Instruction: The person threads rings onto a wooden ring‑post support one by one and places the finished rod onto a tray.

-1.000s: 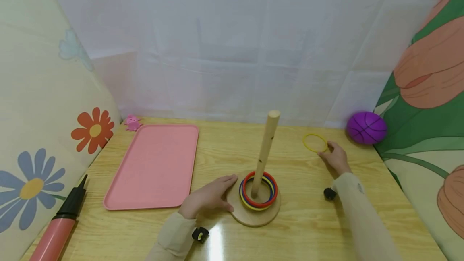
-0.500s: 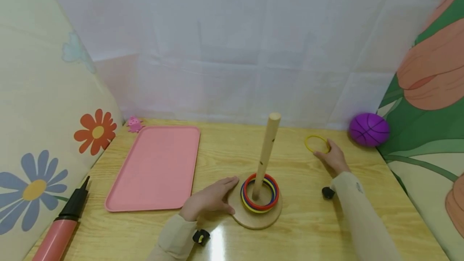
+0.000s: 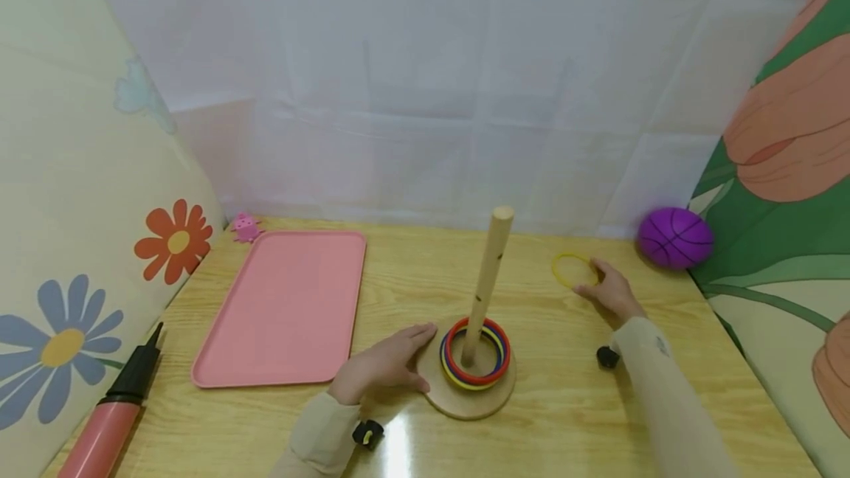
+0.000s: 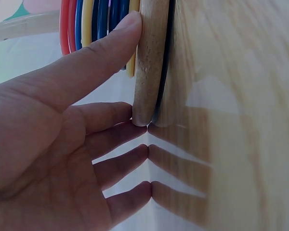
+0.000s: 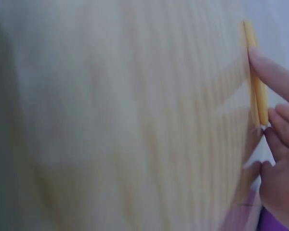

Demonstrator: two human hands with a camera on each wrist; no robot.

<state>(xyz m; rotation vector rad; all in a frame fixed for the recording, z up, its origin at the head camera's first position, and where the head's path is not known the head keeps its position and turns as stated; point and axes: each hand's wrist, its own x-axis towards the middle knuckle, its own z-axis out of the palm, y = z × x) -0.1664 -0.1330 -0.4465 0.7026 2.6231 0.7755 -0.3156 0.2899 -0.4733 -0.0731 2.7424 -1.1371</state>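
My left hand (image 3: 381, 367) rests against the left side of a round wooden base (image 3: 468, 410). In the left wrist view its thumb and forefinger touch the base's rim, and the other fingertips meet the tabletop. A tall wooden post (image 3: 491, 264) stands on the base. Around its foot lies a stack of rings, with a red ring (image 3: 474, 381) on top and yellow and blue below. At the right, my right hand (image 3: 611, 293) pinches the near edge of a thin yellow ring (image 3: 553, 269). In the right wrist view the thumb lies on that ring (image 5: 258, 91), low over the tabletop.
A pink tray (image 3: 285, 308) lies left of the base. Behind it sits a small pink spiky toy (image 3: 246, 228). A pink and black pump (image 3: 113, 411) lies at the left edge. The purple ball (image 3: 676, 237) rests at the back right corner, beyond my right hand.
The right hand and the yellow ring have shifted slightly left and nearer in the last half second. The left hand, base and stacked rings keep their places.
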